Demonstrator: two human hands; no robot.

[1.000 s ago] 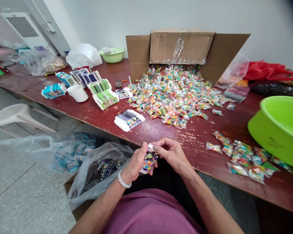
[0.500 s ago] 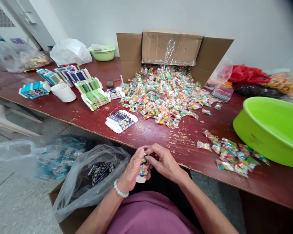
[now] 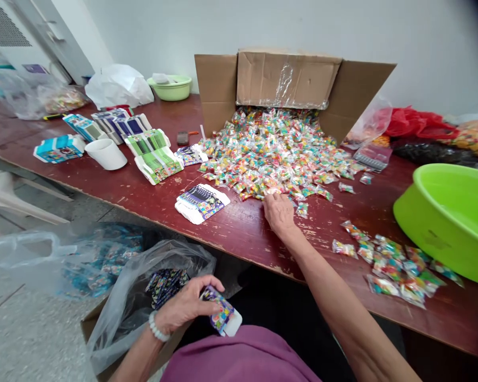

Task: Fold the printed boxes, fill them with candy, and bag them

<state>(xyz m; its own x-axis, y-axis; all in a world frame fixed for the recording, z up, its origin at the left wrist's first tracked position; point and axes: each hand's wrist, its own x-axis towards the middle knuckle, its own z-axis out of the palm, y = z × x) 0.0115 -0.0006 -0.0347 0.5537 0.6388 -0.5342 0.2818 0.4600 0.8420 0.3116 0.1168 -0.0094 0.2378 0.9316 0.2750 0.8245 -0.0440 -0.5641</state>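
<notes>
A small printed box (image 3: 222, 313), dark purple with colourful pictures, is gripped in my left hand (image 3: 189, 305) above my lap. Its white end flap stands open toward me. My right hand (image 3: 279, 213) reaches onto the table at the near edge of a heap of clear candy packets (image 3: 279, 154). The fingers are drawn together on a packet there, with the fingertips partly hidden. A stack of flattened purple boxes (image 3: 201, 203) lies to the left of that hand.
The heap spills from a cardboard carton (image 3: 289, 79). A green basin (image 3: 434, 223) stands at the right beside loose packets (image 3: 394, 262). Left are green flat boxes (image 3: 153, 156) and a white cup (image 3: 107, 154). A plastic-lined carton (image 3: 119, 318) below the table holds dark packets (image 3: 165, 286).
My right hand has left the small box and moved forward to the candy heap. My left hand has moved down and left with the box, whose open flap now tilts to the right.
</notes>
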